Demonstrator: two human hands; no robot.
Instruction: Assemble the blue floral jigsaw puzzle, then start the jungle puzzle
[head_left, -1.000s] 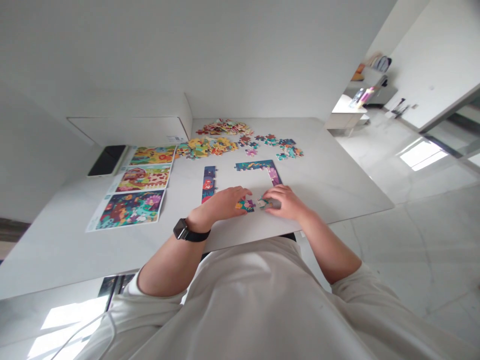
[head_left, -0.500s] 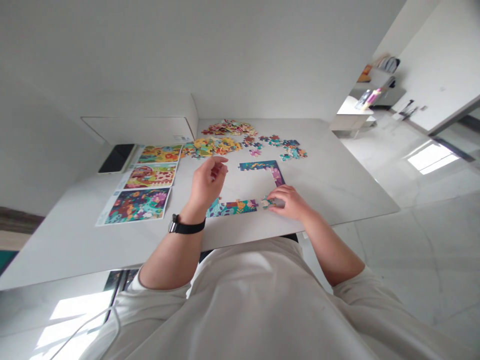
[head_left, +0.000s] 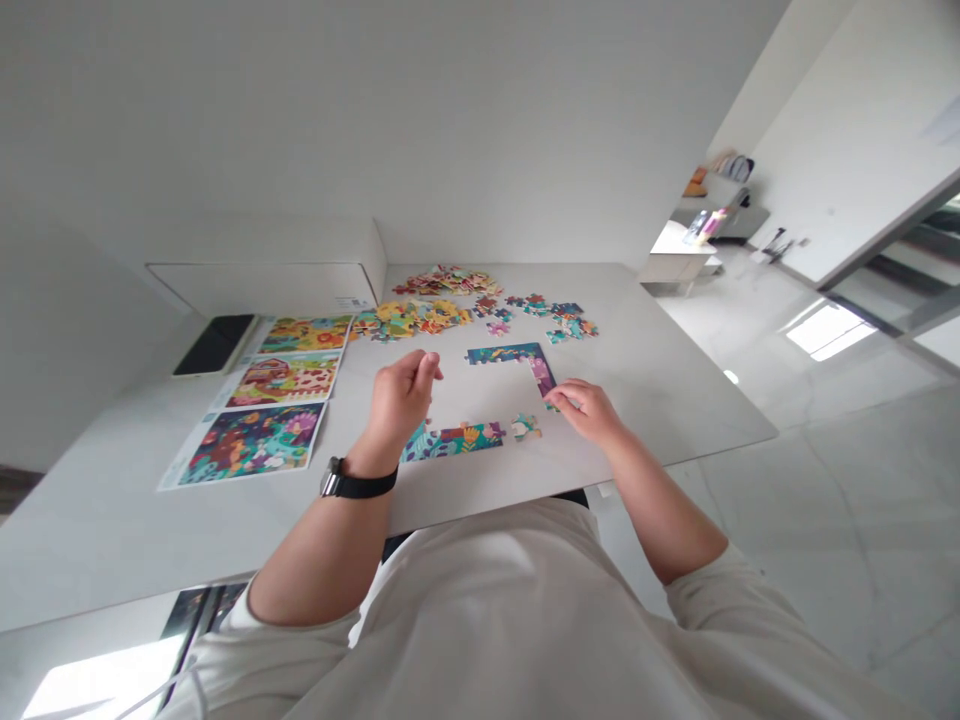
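My left hand (head_left: 405, 396), with a black-strapped watch on its wrist, is raised above the left side of the puzzle frame. Its fingers are curled closed, and anything inside them is hidden. At the lower end of the right-hand border strip (head_left: 539, 372), my right hand (head_left: 589, 408) has its thumb and fingers together on a puzzle piece (head_left: 551, 405), mostly covered by them. A loose teal puzzle piece (head_left: 526, 427) lies just right of the joined bottom strip (head_left: 469, 438), apart from it. The dark blue top strip (head_left: 502, 353) joins the right-hand strip at the corner.
Yellow pieces (head_left: 412, 317), a reddish pile (head_left: 446, 281) and scattered teal and brown pieces (head_left: 574, 322) lie toward the wall. Three picture sheets (head_left: 255, 440) and a phone (head_left: 215, 345) are on the left, before a white box (head_left: 262, 285). The table edge (head_left: 697, 462) runs close to me.
My right hand has let go of the teal piece beside the bottom strip and moved up to the right strip's lower end. My left hand has curled tighter. The camera view has shifted slightly.
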